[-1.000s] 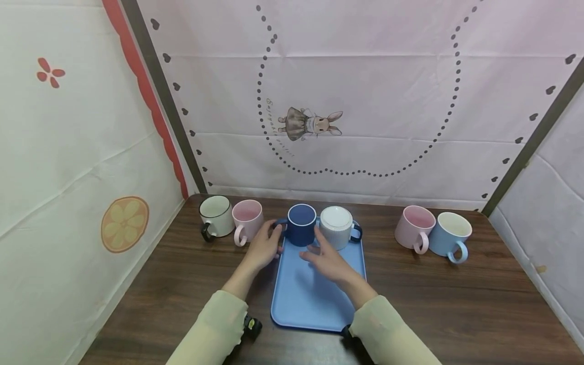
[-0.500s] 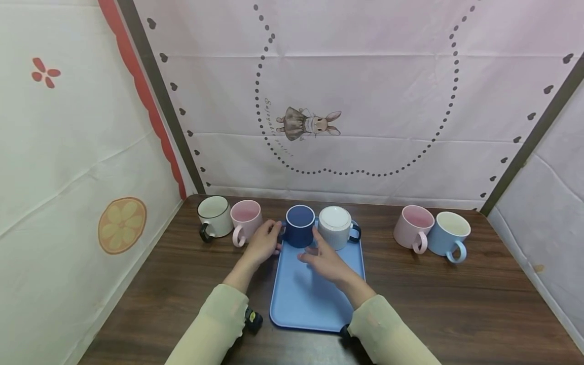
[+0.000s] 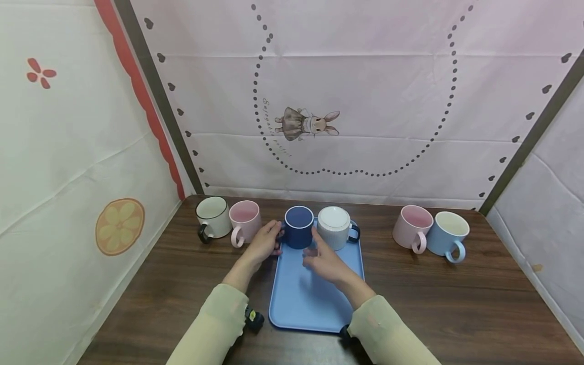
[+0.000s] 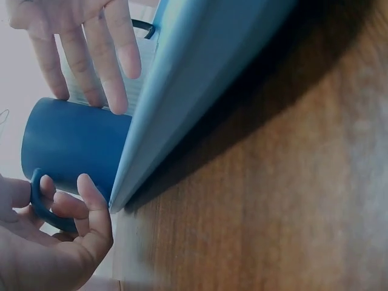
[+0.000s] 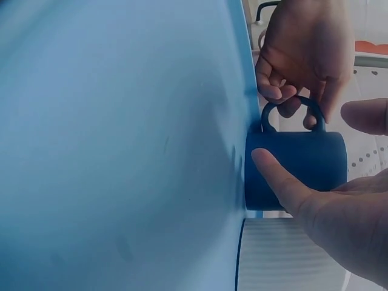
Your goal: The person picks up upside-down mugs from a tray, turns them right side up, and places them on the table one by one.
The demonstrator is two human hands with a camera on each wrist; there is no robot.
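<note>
A dark blue mug (image 3: 298, 232) stands upright at the far left part of the light blue tray (image 3: 315, 301). My left hand (image 3: 264, 242) grips its handle (image 4: 45, 209) from the left, fingers curled at the loop. On the other side my right hand (image 3: 327, 262) has its fingers extended; the fingertips (image 4: 118, 103) touch the mug's wall. Close by on the tray, a white mug (image 3: 334, 230) rests upside down, its dark handle pointing right. Ribbed sides of this white mug (image 5: 291, 257) show in the right wrist view.
Left of the tray stand a white mug with a black handle (image 3: 213, 218) and a pink mug (image 3: 245, 221). At the right are another pink mug (image 3: 412, 230) and a light blue mug (image 3: 448, 234). Fabric walls (image 3: 365, 101) enclose the wooden table (image 3: 456, 314).
The whole head view has drifted slightly. The blue mug stays in about the same place on the tray, and the right hand's lower fingers have drawn in a little. Otherwise the hands hold still.
</note>
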